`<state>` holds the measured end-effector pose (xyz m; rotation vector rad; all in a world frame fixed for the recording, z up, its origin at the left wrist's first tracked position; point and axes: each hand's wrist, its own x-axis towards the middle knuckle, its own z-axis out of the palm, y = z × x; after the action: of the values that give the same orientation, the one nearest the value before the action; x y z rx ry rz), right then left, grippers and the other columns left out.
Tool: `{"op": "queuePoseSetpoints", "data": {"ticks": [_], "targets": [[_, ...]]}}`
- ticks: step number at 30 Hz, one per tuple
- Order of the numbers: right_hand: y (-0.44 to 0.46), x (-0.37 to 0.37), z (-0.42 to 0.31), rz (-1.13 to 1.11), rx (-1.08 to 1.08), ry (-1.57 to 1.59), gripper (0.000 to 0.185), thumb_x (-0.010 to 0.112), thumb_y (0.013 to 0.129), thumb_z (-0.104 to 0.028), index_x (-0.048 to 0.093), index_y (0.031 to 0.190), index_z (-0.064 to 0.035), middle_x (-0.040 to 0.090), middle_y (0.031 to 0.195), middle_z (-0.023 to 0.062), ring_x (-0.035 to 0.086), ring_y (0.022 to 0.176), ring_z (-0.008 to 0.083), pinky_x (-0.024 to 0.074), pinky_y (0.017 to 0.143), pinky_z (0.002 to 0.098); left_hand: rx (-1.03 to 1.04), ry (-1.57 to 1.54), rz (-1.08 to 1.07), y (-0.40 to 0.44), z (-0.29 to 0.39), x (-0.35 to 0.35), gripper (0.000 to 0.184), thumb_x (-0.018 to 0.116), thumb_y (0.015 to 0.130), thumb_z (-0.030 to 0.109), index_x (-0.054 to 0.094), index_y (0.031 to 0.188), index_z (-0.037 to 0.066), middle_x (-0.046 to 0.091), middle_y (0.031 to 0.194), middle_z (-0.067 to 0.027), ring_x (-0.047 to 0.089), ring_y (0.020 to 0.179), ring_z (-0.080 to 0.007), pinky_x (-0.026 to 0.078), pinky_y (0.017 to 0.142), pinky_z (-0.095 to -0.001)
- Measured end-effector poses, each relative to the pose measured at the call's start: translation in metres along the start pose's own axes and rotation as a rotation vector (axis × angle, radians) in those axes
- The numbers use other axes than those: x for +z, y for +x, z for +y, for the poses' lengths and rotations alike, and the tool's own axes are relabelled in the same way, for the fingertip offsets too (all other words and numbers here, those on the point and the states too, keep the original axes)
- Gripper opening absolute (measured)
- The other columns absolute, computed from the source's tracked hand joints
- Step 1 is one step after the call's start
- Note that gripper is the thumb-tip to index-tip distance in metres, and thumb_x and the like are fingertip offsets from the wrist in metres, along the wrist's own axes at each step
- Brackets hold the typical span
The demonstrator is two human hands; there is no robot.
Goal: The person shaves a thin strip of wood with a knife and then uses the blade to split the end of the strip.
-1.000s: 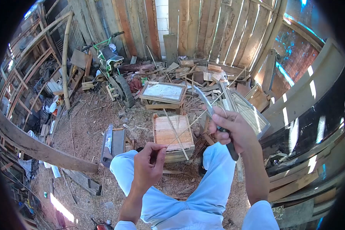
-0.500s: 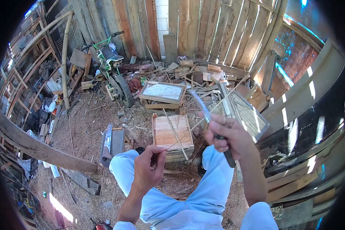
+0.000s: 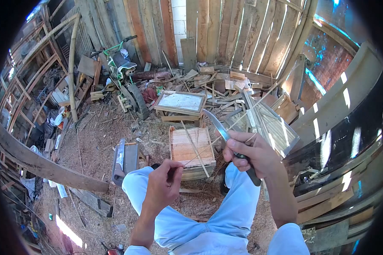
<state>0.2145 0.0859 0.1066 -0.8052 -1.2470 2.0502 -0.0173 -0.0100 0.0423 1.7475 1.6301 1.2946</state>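
Note:
My left hand [image 3: 164, 185] is closed in a pinch on the near end of a thin wooden strip [image 3: 260, 99], which slants away up and to the right. My right hand [image 3: 253, 153] grips a knife [image 3: 217, 124] by its dark handle, its curved blade pointing up and left. Blade and strip cross just ahead of the right fingers; whether they touch I cannot tell. Below and beyond the hands stands a wooden box [image 3: 190, 173], with another thin stick [image 3: 195, 150] lying across its top.
A handsaw [image 3: 120, 156] lies on a dark panel [image 3: 132, 158] left of my knee. Behind the box is a framed white-topped piece [image 3: 181, 101]. Scrap wood [image 3: 225, 83] is heaped by the plank wall, near a small green motorbike [image 3: 122, 66]. A beam [image 3: 51, 163] juts in from the left.
The knife blade has swung down and to the left, and my right hand has turned slightly with it. My left hand stays nearly in place, holding the strip.

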Motion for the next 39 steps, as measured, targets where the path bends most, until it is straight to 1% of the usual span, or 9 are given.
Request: {"op": "queuePoseSetpoints", "data": {"ticks": [6, 8, 12, 14, 24, 26, 29, 36, 39], "targets": [[0.008, 0.021, 0.022, -0.079, 0.030, -0.105, 0.031, 0.051, 0.096, -0.014, 0.054, 0.125, -0.0027, 0.061, 0.079, 0.0037, 0.041, 0.053, 0.0035, 0.0299, 0.043, 0.0169, 0.025, -0.120, 0.005, 0.015, 0.020, 0.017, 0.006, 0.058, 0.089, 0.004, 0.058, 0.092, -0.002, 0.057, 0.064, -0.0027, 0.050, 0.057, -0.0048, 0.038, 0.049, -0.0212], [0.007, 0.027, 0.025, -0.092, 0.028, -0.110, 0.031, 0.051, 0.096, -0.014, 0.053, 0.123, 0.0004, 0.058, 0.074, 0.0060, 0.039, 0.051, 0.0037, 0.0302, 0.043, 0.0179, -0.001, -0.056, 0.016, 0.018, 0.022, 0.018, 0.005, 0.061, 0.087, 0.003, 0.058, 0.090, 0.000, 0.060, 0.068, -0.0114, 0.058, 0.056, -0.0160, 0.043, 0.052, -0.0265], [0.008, 0.020, 0.026, -0.049, 0.058, -0.129, 0.027, 0.051, 0.095, -0.013, 0.057, 0.120, -0.0037, 0.060, 0.080, 0.0031, 0.042, 0.053, 0.0034, 0.0312, 0.043, 0.0168, 0.000, -0.054, 0.041, 0.013, 0.021, 0.021, 0.005, 0.061, 0.087, 0.003, 0.058, 0.089, 0.000, 0.060, 0.066, -0.0109, 0.058, 0.055, -0.0158, 0.044, 0.052, -0.0265], [0.007, 0.009, 0.016, -0.059, 0.034, -0.023, 0.028, 0.052, 0.095, -0.014, 0.057, 0.119, -0.0015, 0.060, 0.079, 0.0032, 0.042, 0.053, 0.0039, 0.0308, 0.043, 0.0170, 0.075, -0.051, 0.074, 0.009, 0.020, 0.018, 0.004, 0.060, 0.088, 0.003, 0.060, 0.090, -0.001, 0.057, 0.062, -0.0035, 0.050, 0.054, -0.0061, 0.037, 0.048, -0.0218], [0.002, -0.018, -0.009, 0.123, -0.114, 0.051, 0.034, 0.053, 0.094, -0.012, 0.051, 0.126, 0.0000, 0.056, 0.073, 0.0034, 0.040, 0.050, 0.0031, 0.0308, 0.041, 0.0169, 0.032, 0.040, 0.062, -0.009, 0.010, 0.003, 0.003, 0.062, 0.087, 0.003, 0.060, 0.088, 0.000, 0.056, 0.061, -0.0031, 0.048, 0.052, -0.0066, 0.036, 0.048, -0.0220], [-0.001, -0.012, -0.007, 0.123, -0.091, 0.066, 0.036, 0.053, 0.094, -0.011, 0.050, 0.129, -0.0023, 0.055, 0.072, 0.0023, 0.041, 0.049, 0.0028, 0.0319, 0.041, 0.0163, -0.019, 0.041, 0.046, -0.009, 0.007, 0.003, 0.006, 0.062, 0.086, 0.003, 0.059, 0.090, 0.000, 0.061, 0.069, -0.0112, 0.059, 0.056, -0.0170, 0.044, 0.051, -0.0280], [0.003, 0.011, 0.013, 0.041, -0.002, -0.021, 0.035, 0.053, 0.094, -0.012, 0.051, 0.128, -0.0042, 0.056, 0.073, 0.0023, 0.042, 0.050, 0.0034, 0.0328, 0.041, 0.0166, 0.089, 0.015, 0.111, 0.000, 0.020, 0.014, 0.003, 0.062, 0.086, 0.002, 0.060, 0.087, 0.001, 0.054, 0.060, -0.0033, 0.047, 0.051, -0.0063, 0.035, 0.047, -0.0219], [0.000, -0.003, 0.008, 0.031, 0.007, 0.058, 0.033, 0.053, 0.094, -0.013, 0.053, 0.126, -0.0026, 0.057, 0.074, 0.0030, 0.043, 0.051, 0.0046, 0.0316, 0.041, 0.0167, 0.126, -0.003, 0.088, -0.002, 0.019, 0.012, 0.003, 0.063, 0.086, 0.002, 0.060, 0.088, 0.001, 0.055, 0.061, -0.0037, 0.049, 0.052, -0.0070, 0.036, 0.048, -0.0220], [0.001, -0.005, 0.003, 0.036, -0.014, 0.063, 0.031, 0.053, 0.094, -0.013, 0.055, 0.122, -0.0021, 0.057, 0.074, 0.0040, 0.043, 0.051, 0.0051, 0.0311, 0.041, 0.0171, 0.027, 0.046, 0.017, -0.004, 0.019, 0.006, 0.006, 0.062, 0.085, 0.002, 0.058, 0.090, 0.001, 0.063, 0.075, -0.0127, 0.063, 0.061, -0.0220, 0.046, 0.054, -0.0281]]}}
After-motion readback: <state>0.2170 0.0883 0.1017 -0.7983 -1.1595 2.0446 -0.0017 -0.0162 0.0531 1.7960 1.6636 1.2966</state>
